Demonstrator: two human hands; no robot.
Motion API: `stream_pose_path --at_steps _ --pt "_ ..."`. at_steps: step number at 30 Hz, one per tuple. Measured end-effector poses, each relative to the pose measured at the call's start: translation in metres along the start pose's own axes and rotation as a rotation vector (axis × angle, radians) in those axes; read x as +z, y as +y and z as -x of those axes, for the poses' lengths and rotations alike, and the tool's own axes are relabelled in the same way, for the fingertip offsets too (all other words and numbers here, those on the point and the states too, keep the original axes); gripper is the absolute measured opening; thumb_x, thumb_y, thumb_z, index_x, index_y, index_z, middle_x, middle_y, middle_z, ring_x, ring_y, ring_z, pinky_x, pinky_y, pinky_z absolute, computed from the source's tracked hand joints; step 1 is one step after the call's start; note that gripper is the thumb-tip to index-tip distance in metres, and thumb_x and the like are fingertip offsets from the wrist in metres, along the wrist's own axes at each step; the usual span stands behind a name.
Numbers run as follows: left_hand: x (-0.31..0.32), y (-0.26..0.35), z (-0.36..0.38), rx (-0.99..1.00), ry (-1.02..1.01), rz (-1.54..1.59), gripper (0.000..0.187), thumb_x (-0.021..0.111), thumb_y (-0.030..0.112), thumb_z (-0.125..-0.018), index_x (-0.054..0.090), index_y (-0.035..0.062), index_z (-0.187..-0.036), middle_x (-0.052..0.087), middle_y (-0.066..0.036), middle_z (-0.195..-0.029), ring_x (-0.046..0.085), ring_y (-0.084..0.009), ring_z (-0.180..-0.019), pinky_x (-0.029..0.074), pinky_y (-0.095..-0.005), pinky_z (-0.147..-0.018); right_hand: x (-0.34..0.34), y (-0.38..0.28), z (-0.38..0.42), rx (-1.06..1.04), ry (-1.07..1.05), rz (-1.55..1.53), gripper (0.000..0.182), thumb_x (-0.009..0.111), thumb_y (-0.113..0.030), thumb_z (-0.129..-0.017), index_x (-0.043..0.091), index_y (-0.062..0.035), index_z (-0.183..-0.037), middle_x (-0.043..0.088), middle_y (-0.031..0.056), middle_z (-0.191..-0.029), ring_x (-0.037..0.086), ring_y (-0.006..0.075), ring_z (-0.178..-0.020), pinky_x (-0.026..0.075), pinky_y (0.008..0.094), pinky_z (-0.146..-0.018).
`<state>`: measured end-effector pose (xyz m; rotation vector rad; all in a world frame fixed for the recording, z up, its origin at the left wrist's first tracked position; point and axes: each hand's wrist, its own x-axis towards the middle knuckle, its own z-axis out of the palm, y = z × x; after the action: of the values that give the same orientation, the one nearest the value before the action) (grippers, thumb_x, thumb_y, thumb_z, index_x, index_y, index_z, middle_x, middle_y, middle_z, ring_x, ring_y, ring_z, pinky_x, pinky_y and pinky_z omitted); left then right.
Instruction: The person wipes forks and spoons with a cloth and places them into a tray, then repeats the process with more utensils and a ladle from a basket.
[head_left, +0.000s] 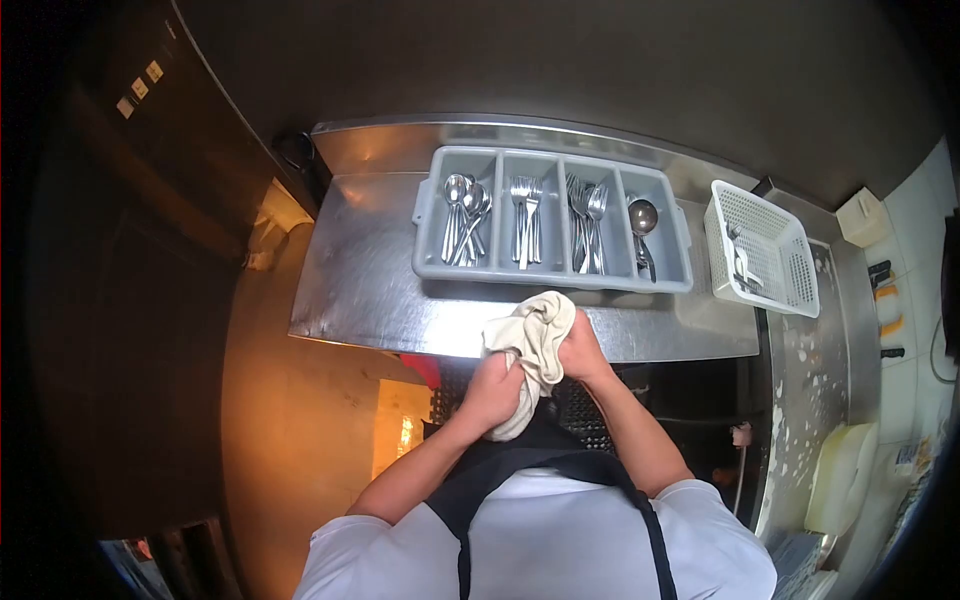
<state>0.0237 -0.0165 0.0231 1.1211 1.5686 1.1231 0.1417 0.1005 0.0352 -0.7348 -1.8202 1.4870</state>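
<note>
A cream cloth (pixel 540 335) is bunched up between my two hands, in front of the steel counter's edge. My left hand (pixel 493 392) is closed around its lower part. On the other side, my right hand (pixel 583 350) grips the cloth's upper right; whether anything is wrapped inside is hidden. Just beyond my hands stands a grey cutlery tray (pixel 560 281) with several compartments. Spoons (pixel 466 218) lie in the leftmost one, forks (pixel 527 222) beside them, and more forks (pixel 590 225) further right. The rightmost compartment holds a ladle (pixel 643 217).
The steel counter (pixel 365 270) carries the tray. To its right sits a white perforated basket (pixel 795 270) with a few utensils (pixel 742 268) in it. Knives with orange and black handles (pixel 888 310) hang on the right wall. A wet steel surface (pixel 812 400) runs along the right.
</note>
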Motion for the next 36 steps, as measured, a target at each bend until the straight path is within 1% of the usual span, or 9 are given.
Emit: stream_pose_path --at_steps 3,9,12,15,21,28,31,32,36 --pt "0.008 -0.006 0.006 0.107 -0.028 0.148 0.03 0.041 0.008 -0.09 0.057 -0.0028 -0.112 0.064 -0.012 -0.105 0.059 -0.0196 -0.099 0.045 -0.0323 -0.086 -0.009 0.001 -0.009 -0.004 0.206 0.292 0.016 0.066 -0.01 -0.081 0.062 0.0 -0.093 0.065 0.0052 -0.085 0.061 0.0146 -0.078 0.048 0.03 -0.068" --pt "-0.005 0.006 -0.003 -0.054 -0.124 0.48 0.029 0.044 0.008 -0.093 0.057 -0.0008 -0.118 0.063 -0.007 -0.108 0.057 -0.0145 -0.101 0.045 -0.0285 -0.087 0.018 -0.003 -0.002 0.022 0.163 -0.328 0.029 0.067 -0.01 -0.081 0.055 -0.0035 -0.107 0.06 0.0066 -0.102 0.056 0.0132 -0.096 0.045 0.029 -0.085" --pt "-0.003 0.0 -0.002 0.123 -0.058 0.463 0.028 0.046 0.01 -0.095 0.056 -0.0007 -0.119 0.061 -0.005 -0.112 0.057 -0.013 -0.102 0.045 -0.0279 -0.088 0.022 -0.007 0.002 -0.11 0.02 -0.022 0.022 0.067 -0.01 -0.08 0.059 -0.0015 -0.099 0.063 0.0074 -0.091 0.059 0.0135 -0.085 0.047 0.0293 -0.077" --pt "0.002 0.008 0.004 -0.022 -0.044 0.701 0.032 0.047 0.006 -0.091 0.053 -0.0008 -0.122 0.059 -0.009 -0.118 0.054 -0.0157 -0.108 0.042 -0.0288 -0.094 0.018 -0.012 -0.007 -0.121 0.07 0.181 0.015 0.065 -0.009 -0.079 0.061 0.0004 -0.089 0.064 0.0094 -0.078 0.062 0.0151 -0.072 0.049 0.0315 -0.067" --pt "-0.027 0.006 0.025 0.079 -0.092 0.339 0.022 0.043 0.008 -0.092 0.058 -0.002 -0.104 0.063 -0.009 -0.098 0.056 -0.0161 -0.093 0.045 -0.0311 -0.082 0.015 -0.006 -0.03 -0.056 0.355 0.091 0.013 0.061 -0.013 -0.083 0.059 -0.0005 -0.086 0.059 0.0038 -0.068 0.056 0.0119 -0.062 0.045 0.0291 -0.056" --pt "-0.036 -0.035 0.051 0.169 0.017 0.19 0.024 0.044 0.009 -0.089 0.057 -0.0026 -0.104 0.063 -0.013 -0.098 0.059 -0.022 -0.096 0.045 -0.036 -0.086 0.032 0.018 -0.019 -0.001 0.369 0.19 0.013 0.058 -0.013 -0.087 0.057 -0.0002 -0.089 0.058 0.004 -0.076 0.054 0.0105 -0.072 0.046 0.0272 -0.061" --pt "-0.037 -0.054 0.04 0.148 0.027 0.224 0.022 0.042 0.011 -0.093 0.055 -0.0001 -0.107 0.06 -0.007 -0.1 0.057 -0.018 -0.094 0.045 -0.0322 -0.084 0.069 0.005 0.0 0.333 0.309 -0.453 0.012 0.058 -0.008 -0.087 0.056 -0.0025 -0.097 0.056 0.0003 -0.081 0.052 0.0096 -0.076 0.046 0.0264 -0.067" --pt "-0.037 -0.054 0.036 0.139 0.023 0.242 0.022 0.041 0.011 -0.095 0.055 0.0011 -0.108 0.059 -0.004 -0.1 0.056 -0.0157 -0.092 0.045 -0.03 -0.083 0.085 0.012 0.01 0.2 0.176 -0.301 0.013 0.059 -0.008 -0.086 0.057 -0.0024 -0.098 0.058 0.0008 -0.084 0.053 0.0103 -0.079 0.046 0.0271 -0.07" --pt "-0.048 -0.038 0.014 -0.071 0.167 0.732 0.024 0.04 0.017 -0.099 0.055 0.0008 -0.107 0.06 -0.007 -0.098 0.058 -0.0156 -0.089 0.049 -0.0309 -0.077 0.093 0.011 0.022 0.2 0.06 -0.169 0.018 0.065 -0.009 -0.081 0.059 -0.0017 -0.096 0.061 0.0045 -0.091 0.056 0.0129 -0.086 0.047 0.0294 -0.079"
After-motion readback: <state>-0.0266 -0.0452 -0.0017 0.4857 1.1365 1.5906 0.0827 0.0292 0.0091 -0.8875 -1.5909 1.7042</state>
